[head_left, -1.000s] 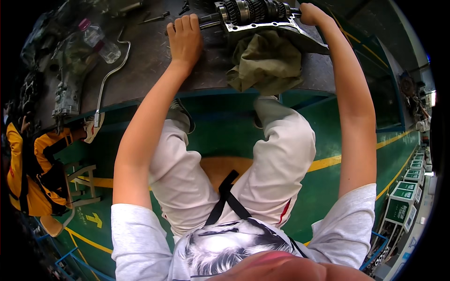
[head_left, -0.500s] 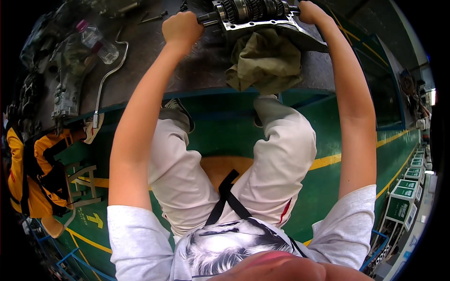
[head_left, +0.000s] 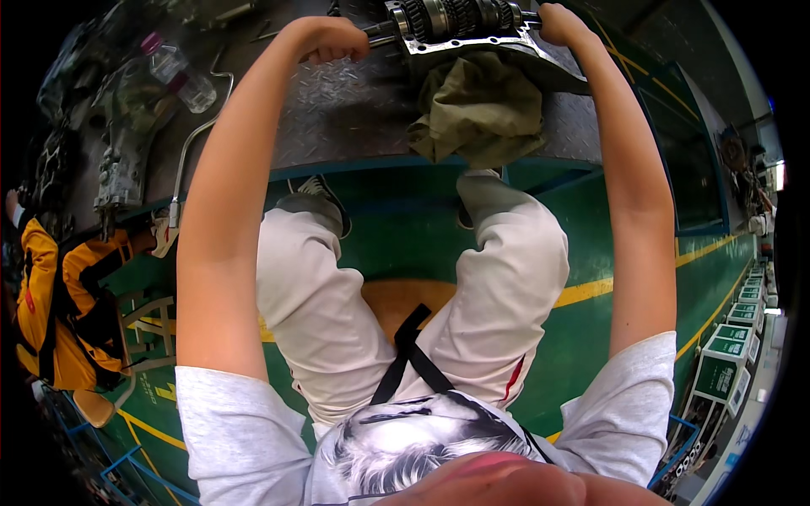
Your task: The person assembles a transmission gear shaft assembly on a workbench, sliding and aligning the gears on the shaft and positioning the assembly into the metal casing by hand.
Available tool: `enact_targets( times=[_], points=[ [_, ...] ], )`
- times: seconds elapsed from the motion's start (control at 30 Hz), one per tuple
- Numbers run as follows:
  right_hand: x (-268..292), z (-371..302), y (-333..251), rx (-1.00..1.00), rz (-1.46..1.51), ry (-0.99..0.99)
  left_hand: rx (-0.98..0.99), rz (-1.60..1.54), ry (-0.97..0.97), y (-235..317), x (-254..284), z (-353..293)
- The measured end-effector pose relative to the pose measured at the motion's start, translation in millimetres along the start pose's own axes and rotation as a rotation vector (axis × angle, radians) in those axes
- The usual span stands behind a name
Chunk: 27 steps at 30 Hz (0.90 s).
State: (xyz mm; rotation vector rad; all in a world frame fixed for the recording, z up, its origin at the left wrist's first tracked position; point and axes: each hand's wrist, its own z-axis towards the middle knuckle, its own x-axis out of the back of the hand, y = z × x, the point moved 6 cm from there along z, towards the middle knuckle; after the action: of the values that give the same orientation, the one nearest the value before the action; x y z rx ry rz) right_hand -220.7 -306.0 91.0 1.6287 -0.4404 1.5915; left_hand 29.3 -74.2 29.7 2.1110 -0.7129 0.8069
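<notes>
The gear shaft assembly [head_left: 460, 20] looks heavy, rigid, probably slick; its shaft ends [head_left: 383, 40] offer holds. Left hand [head_left: 336, 38] curls around 1, right hand [head_left: 564, 24] the opposite.

green floor [head_left: 405, 244] with yellow lines [head_left: 586, 293]; dark metal workbench [head_left: 337, 118]; wooden seat [head_left: 401, 299].

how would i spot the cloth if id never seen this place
Find the dark metal workbench. At its near edge, in front of the silver-and-dark metal gear assembly, is the crumpled olive-green cloth. Its soft folds set it apart from the hard metal beside it.
</notes>
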Motion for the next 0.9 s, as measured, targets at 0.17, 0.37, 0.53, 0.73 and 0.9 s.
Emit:
enact_targets(
  times=[0.17,0.37,0.53,0.73,0.9],
  points=[
    [0,1,0,-0.004,-0.007,0.003,-0.002,-0.045,-0.146,-2,-3,4],
    [-2,4,1,0.006,-0.004,0.03,-0.248,0.064,0.311,3,6,-2],
    [-3,0,4,0.028,0.013,0.093,-0.243,0.343,0.848,7,-6,-20],
    [-1,-1,3,-0.017,0.014,0.086,-0.32,0.421,1.302,7,-19,-33],
    [6,-6,-1,0.015,0.017,0.043,-0.441,0.442,1.399,4,-21,-31]
  ],
)
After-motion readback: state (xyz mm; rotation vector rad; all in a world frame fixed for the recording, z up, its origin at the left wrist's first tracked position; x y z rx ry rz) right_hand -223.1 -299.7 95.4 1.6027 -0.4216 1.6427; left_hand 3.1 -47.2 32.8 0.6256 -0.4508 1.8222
